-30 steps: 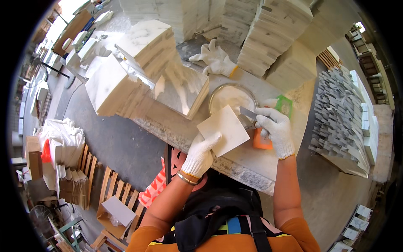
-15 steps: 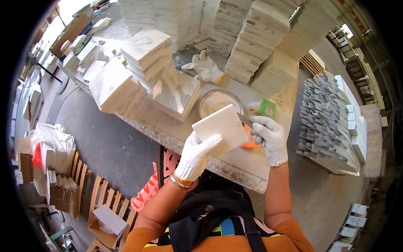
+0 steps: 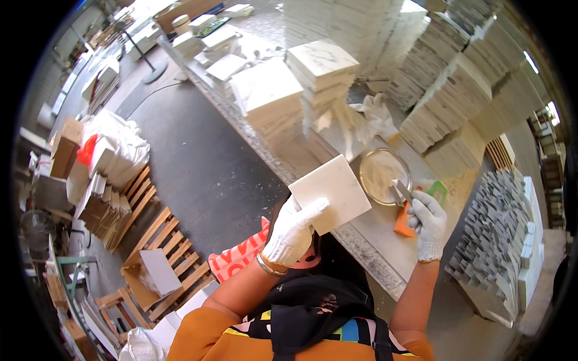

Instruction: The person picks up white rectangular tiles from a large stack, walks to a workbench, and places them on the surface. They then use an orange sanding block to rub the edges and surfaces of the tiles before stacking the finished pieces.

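Note:
My left hand (image 3: 295, 237), in a white knitted glove, is closed on a square white marble tile (image 3: 331, 195), its thumb lying over the near face. The tile is tilted up just off the near edge of the worktable. In my gloved right hand (image 3: 428, 225) is a small putty knife (image 3: 402, 192) with whitish stuff near its tip. Its blade is at the right rim of a round shallow dish (image 3: 365, 180), which holds pale paste. Partly covered by the right hand, an orange block-shaped thing (image 3: 402, 224) sits below the knife. A green packet (image 3: 438, 192) lies behind that hand.
Stacks of marble tiles (image 3: 268, 90) stand along the worktable (image 3: 385, 259), with taller stacks (image 3: 448, 102) at the back right. A spare white glove (image 3: 378, 114) lies behind the dish. Thin grey pieces (image 3: 490, 231) are piled at right. Wooden pallets (image 3: 165, 259) and cartons stand on the floor at left.
The view has swung left, shifting the scene rightward. My left hand has drawn the tile away from the putty knife, past the table edge. The knife has come to the dish, with whitish stuff visible near its tip.

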